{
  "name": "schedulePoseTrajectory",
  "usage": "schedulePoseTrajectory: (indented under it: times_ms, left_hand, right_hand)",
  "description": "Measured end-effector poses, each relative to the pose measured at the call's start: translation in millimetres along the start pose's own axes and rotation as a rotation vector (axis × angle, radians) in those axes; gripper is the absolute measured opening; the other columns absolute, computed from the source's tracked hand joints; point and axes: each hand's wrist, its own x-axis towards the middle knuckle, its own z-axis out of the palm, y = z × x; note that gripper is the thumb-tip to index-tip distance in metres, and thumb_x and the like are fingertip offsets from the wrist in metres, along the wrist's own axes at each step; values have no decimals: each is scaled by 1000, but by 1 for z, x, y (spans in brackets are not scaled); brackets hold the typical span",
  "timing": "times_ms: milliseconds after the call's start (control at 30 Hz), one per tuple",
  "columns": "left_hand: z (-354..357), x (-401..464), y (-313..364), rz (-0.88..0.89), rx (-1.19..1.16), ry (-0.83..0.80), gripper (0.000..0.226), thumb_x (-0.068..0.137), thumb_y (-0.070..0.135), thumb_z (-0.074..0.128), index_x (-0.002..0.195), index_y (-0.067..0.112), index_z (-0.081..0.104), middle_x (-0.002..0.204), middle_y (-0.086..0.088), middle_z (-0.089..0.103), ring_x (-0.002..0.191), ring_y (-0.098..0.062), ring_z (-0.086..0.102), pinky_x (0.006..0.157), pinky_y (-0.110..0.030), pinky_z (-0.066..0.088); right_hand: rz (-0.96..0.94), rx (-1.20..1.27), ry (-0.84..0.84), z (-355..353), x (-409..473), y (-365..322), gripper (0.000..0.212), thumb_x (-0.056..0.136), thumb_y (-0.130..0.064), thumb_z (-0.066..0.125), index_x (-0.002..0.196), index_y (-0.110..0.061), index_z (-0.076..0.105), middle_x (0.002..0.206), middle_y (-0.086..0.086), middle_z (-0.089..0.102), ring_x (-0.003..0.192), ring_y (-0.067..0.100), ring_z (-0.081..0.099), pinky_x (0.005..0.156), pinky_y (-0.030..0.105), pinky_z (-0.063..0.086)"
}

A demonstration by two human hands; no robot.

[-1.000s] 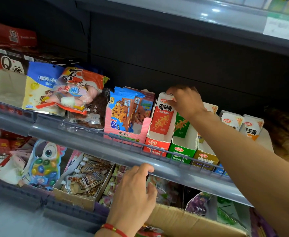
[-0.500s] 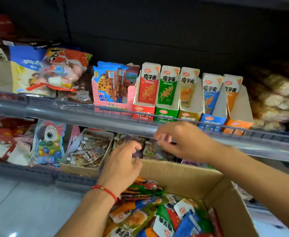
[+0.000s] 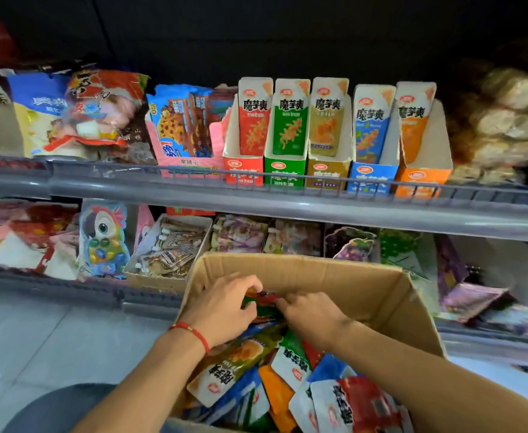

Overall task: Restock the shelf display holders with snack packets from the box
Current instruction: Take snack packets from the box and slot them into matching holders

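An open cardboard box (image 3: pixel 350 276) sits below the shelves, full of loose snack packets (image 3: pixel 290 360) in red, green, orange and blue. My left hand (image 3: pixel 225 310), with a red string on the wrist, curls round a bunch of red and green packets (image 3: pixel 261 303) at the far end of the box. From the right, my right hand (image 3: pixel 312 317) pinches the same bunch with curled fingers. On the upper shelf stand several display holders side by side: red (image 3: pixel 244 171), green (image 3: pixel 284 175), gold (image 3: pixel 328 175), blue (image 3: pixel 369 181) and orange (image 3: pixel 419 181). Each shows an upright packet.
A grey shelf rail (image 3: pixel 287 204) with a low wire fence runs in front of the holders. A pink cookie box (image 3: pixel 187 129) and bagged snacks (image 3: pixel 78 114) stand left of them. The lower shelf holds a parrot candy pack (image 3: pixel 103 239) and small trays. Grey floor tiles (image 3: pixel 37 339) lie at left.
My right hand came down from the holders on the upper shelf into the box. My left hand left the shelf rail and went into the box too. The view tilted downward.
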Motion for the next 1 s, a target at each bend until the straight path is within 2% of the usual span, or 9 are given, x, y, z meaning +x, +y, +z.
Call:
schedulePoseTrajectory:
  times_ms: [167, 233, 300, 400, 567, 700, 867, 933, 1000]
  left_hand:
    - [-3, 3, 1, -9, -39, 73, 26, 97, 28, 58, 121, 37, 62, 122, 17, 60, 111, -3, 54, 91, -23, 45]
    - [-8, 3, 0, -25, -97, 128, 25, 96, 27, 61, 119, 37, 63, 116, 20, 61, 107, 1, 55, 87, -18, 42]
    - [-12, 4, -1, -18, -193, 151, 27, 93, 34, 65, 120, 40, 63, 119, 22, 60, 111, 2, 56, 95, -25, 47]
    - [-13, 3, 5, -5, -251, -25, 43, 88, 51, 69, 129, 44, 57, 126, 24, 59, 116, 3, 55, 99, -29, 49]
    - [-6, 9, 22, 38, -422, -46, 20, 89, 32, 75, 109, 33, 69, 98, 14, 74, 91, -5, 69, 79, -34, 60]
    - [-11, 12, 31, -129, -876, 15, 31, 85, 6, 79, 110, 22, 71, 99, 2, 80, 94, -17, 76, 85, -38, 62]
    - [-15, 12, 37, -188, -1029, -28, 30, 86, 2, 75, 112, 17, 70, 100, -9, 79, 96, -26, 76, 87, -40, 61]
    - [-14, 12, 38, -180, -1054, -27, 29, 88, 5, 73, 114, 15, 70, 102, -11, 79, 96, -27, 76, 87, -41, 61]
    - [-13, 11, 40, -157, -1109, -25, 28, 89, 10, 71, 117, 11, 69, 105, -12, 78, 98, -28, 75, 86, -40, 61]
  right_hand:
    - [-23, 26, 58, -10, -4, 6, 30, 97, -11, 56, 125, -17, 65, 123, 6, 63, 110, 31, 65, 81, 43, 54]
    - [16, 170, 150, -26, -11, 19, 26, 99, -15, 57, 121, -25, 64, 118, -1, 65, 103, 24, 68, 83, 40, 58]
    - [87, 366, 189, -43, -23, 37, 13, 103, -25, 55, 111, -30, 63, 104, -6, 69, 93, 17, 67, 80, 34, 56]
    - [138, 644, 217, -63, -52, 62, 6, 100, -31, 62, 96, -32, 64, 87, -10, 69, 78, 6, 63, 70, 24, 49]
    - [246, 997, 283, -68, -75, 83, 7, 97, -22, 69, 96, -28, 72, 89, -6, 75, 86, 6, 70, 84, 35, 58]
    - [323, 1253, 278, -69, -85, 87, 13, 97, -26, 69, 110, -29, 70, 98, 4, 77, 94, 24, 73, 86, 46, 61]
    - [237, 894, 215, -72, -96, 81, 72, 78, -63, 74, 142, -45, 46, 136, -19, 51, 121, 5, 54, 100, 31, 53]
    - [226, 846, 203, -73, -96, 75, 78, 77, -65, 74, 145, -44, 42, 132, -21, 49, 119, 4, 52, 97, 26, 49]
    - [236, 817, 190, -73, -94, 73, 63, 80, -64, 74, 134, -42, 52, 119, -23, 58, 108, 1, 59, 87, 19, 50]
